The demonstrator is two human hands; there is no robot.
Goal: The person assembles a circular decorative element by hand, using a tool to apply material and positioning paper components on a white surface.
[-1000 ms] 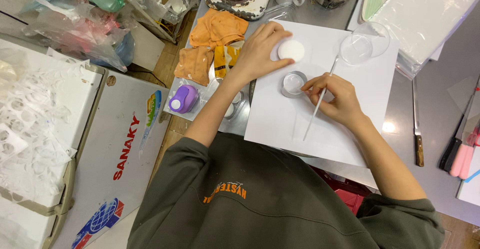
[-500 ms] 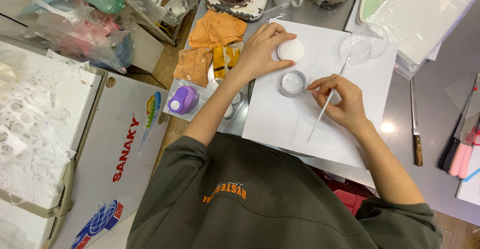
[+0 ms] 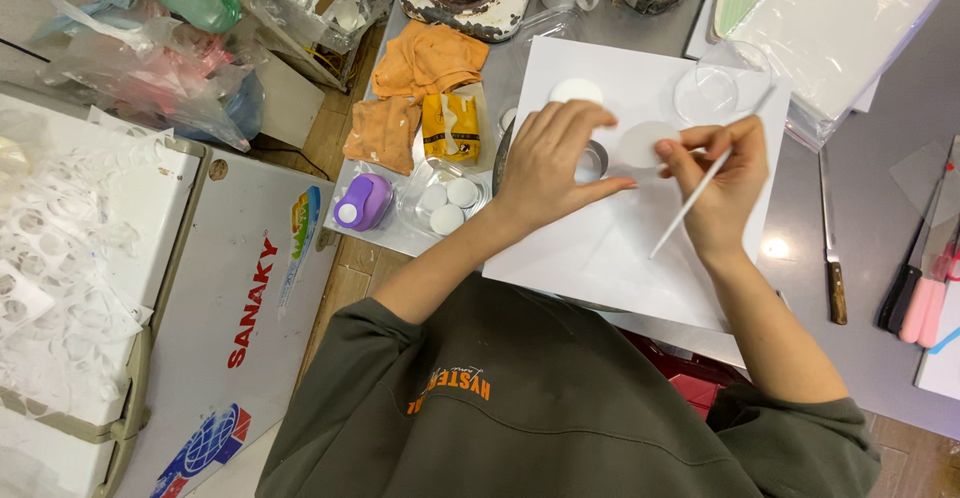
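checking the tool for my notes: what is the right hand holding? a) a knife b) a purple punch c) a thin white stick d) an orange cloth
c: the right hand pinches a thin white stick over the white sheet; the purple punch, knife and orange cloth lie untouched.

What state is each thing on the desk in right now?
Left hand: fingers curled above the metal ring cutter.
Right hand: pinching a thin white stick, tilted.
White disc: flat on the white sheet.
Clear dish: open, looks empty.
Knife: lying flat.
Purple punch: untouched.
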